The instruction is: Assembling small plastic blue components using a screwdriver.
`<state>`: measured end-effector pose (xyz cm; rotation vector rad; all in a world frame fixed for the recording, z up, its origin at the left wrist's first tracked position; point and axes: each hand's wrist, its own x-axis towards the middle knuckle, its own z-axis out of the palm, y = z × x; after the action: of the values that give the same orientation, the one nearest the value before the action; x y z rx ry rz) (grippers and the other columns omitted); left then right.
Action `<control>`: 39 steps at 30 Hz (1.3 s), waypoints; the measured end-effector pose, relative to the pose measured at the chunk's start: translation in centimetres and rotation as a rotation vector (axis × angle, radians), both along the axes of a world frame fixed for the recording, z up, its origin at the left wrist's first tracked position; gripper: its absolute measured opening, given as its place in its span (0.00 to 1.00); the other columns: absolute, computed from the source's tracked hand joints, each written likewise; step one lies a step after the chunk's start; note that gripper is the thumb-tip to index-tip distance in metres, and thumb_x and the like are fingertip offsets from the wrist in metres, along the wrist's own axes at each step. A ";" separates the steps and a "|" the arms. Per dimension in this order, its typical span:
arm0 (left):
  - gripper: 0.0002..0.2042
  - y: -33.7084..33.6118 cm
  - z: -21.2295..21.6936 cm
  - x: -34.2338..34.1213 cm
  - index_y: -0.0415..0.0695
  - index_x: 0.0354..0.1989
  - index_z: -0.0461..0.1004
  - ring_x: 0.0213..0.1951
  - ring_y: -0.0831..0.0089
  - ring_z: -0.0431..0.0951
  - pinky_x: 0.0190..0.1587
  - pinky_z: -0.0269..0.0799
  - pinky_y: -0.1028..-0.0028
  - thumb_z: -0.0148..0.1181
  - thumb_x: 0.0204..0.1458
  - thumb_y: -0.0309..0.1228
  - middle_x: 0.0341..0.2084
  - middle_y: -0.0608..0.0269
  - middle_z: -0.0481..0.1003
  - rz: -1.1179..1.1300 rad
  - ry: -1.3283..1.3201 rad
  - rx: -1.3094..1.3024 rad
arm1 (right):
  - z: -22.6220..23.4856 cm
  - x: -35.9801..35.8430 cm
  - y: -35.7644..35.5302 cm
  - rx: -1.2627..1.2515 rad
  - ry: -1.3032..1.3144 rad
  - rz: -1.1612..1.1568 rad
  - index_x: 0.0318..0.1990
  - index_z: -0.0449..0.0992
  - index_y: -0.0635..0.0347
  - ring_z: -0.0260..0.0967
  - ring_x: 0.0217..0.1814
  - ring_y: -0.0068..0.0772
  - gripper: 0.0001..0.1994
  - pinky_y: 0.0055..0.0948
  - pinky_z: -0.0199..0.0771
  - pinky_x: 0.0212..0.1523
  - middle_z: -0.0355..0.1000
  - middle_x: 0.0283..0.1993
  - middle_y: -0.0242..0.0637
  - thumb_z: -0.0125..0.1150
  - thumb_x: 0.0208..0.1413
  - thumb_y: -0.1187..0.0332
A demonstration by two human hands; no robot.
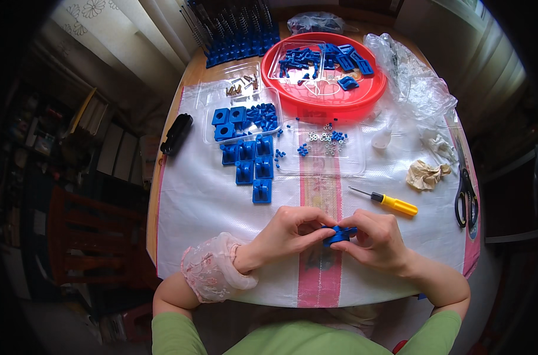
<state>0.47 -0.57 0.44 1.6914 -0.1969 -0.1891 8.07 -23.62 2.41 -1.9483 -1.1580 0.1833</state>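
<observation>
Near the front edge of the table, a small blue plastic part (340,236) is pinched between both hands. My left hand (293,229) grips its left side with thumb and fingers, and my right hand (380,238) closes on its right side. Fingers cover much of the part, so its full shape is hidden. Beyond my right hand lies a screwdriver (393,203) with a yellow handle. Several square blue pieces with raised middles (262,191) stand in a stepped group ahead of my left hand.
A see-through tray (207,131) holds blue blocks and small parts. Tiny blue and white pieces (328,136) lie in a shallow lid. Behind is a red basin (372,100) with blue parts. Scissors (465,198), crumpled paper (425,175) and plastic bags (411,77) line the right; a black case (177,135), the left.
</observation>
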 end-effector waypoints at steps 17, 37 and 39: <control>0.10 0.1 0.2 0.0 0.34 0.49 0.82 0.42 0.78 0.85 0.45 0.83 0.77 0.66 0.61 0.20 0.40 0.58 0.85 0.003 -0.002 0.007 | 0.0 0.1 0.1 -0.006 0.002 0.005 0.41 0.80 0.58 0.79 0.29 0.37 0.16 0.33 0.75 0.27 0.77 0.31 0.36 0.80 0.48 0.64; 0.09 0.0 0.0 0.0 0.34 0.48 0.82 0.42 0.77 0.85 0.45 0.83 0.76 0.66 0.60 0.20 0.40 0.58 0.85 0.003 -0.019 0.001 | 0.1 0.1 0.0 -0.016 0.018 0.010 0.42 0.80 0.59 0.79 0.29 0.37 0.16 0.32 0.75 0.27 0.77 0.30 0.36 0.80 0.49 0.64; 0.09 0.0 0.0 0.0 0.34 0.48 0.82 0.42 0.77 0.85 0.45 0.83 0.76 0.66 0.60 0.20 0.40 0.58 0.85 0.002 -0.013 0.000 | 0.0 0.1 0.0 -0.013 0.016 0.013 0.42 0.80 0.58 0.79 0.29 0.37 0.17 0.33 0.75 0.27 0.77 0.30 0.36 0.80 0.49 0.64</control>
<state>0.49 -0.57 0.41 1.6931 -0.2044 -0.1768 8.16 -23.63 2.41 -1.9481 -1.1616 0.2131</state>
